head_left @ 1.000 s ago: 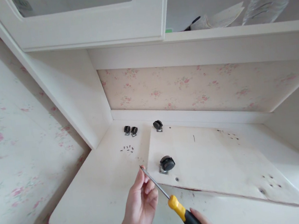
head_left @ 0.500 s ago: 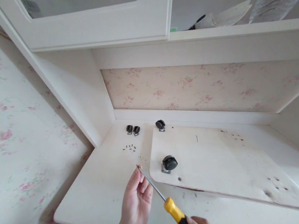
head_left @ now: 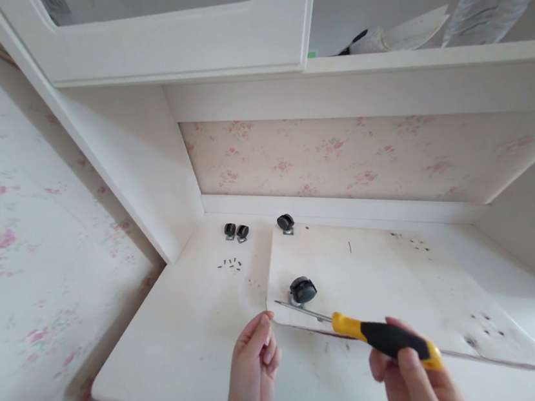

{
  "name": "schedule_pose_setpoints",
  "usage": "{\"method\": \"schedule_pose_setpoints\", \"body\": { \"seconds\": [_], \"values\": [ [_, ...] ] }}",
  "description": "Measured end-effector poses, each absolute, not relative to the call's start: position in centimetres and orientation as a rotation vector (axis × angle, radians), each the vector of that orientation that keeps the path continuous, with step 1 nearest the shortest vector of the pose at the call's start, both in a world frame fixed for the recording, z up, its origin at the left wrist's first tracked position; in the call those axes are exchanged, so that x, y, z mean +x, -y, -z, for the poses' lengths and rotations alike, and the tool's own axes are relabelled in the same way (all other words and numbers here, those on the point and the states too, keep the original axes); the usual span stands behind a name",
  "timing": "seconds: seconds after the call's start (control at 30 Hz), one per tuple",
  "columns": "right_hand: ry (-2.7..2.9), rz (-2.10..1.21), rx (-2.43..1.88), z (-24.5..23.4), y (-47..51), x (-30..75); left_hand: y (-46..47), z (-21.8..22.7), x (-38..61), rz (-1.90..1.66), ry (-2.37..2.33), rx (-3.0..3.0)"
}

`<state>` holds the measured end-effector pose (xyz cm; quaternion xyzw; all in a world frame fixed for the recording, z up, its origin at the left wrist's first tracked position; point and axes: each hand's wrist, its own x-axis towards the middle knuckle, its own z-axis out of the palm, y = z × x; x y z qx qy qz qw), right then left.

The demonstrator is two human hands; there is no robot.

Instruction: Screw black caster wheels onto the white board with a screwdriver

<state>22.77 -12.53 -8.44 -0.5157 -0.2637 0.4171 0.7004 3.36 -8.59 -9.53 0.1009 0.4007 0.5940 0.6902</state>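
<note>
My right hand (head_left: 415, 374) grips a screwdriver (head_left: 386, 335) by its yellow and black handle. Its metal shaft points left, over the near-left part of a white board (head_left: 381, 297). The tip passes in front of the base of a black caster wheel (head_left: 302, 289) that stands on the board. My left hand (head_left: 251, 365) is closed, thumb and forefinger pinched at the board's near-left corner. Whatever may be between those fingertips is too small to make out. At the board's far-left corner stands another caster (head_left: 285, 223).
The board lies on a white desk (head_left: 169, 349). Two more casters (head_left: 236, 231) and several small screws (head_left: 230, 265) lie to its left. Holes show at the board's right end. A cabinet (head_left: 180, 42) overhangs the desk, and a flowered wall (head_left: 6, 258) is at left.
The screwdriver has come away from my left fingertips and swung to a flatter angle. My right hand has moved right and up into fuller view. My left hand has shifted slightly right and down.
</note>
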Motion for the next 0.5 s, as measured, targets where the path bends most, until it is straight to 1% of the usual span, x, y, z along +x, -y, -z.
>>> {"method": "schedule_pose_setpoints", "body": {
  "seconds": [0.13, 0.37, 0.5],
  "values": [
    [0.628, -0.827, -1.129, 4.6, 9.3, 23.6, 9.1, 10.6, 2.7, -1.345, -0.980, 0.340],
    [1.034, -0.649, -1.051, 0.6, 4.3, 22.2, 9.8, 13.8, 0.1, -1.410, -1.142, 0.444],
    [1.246, -0.605, -1.069, -2.0, 2.2, 21.2, 9.8, 16.0, -1.3, -1.374, -1.296, 0.507]
  ]
}}
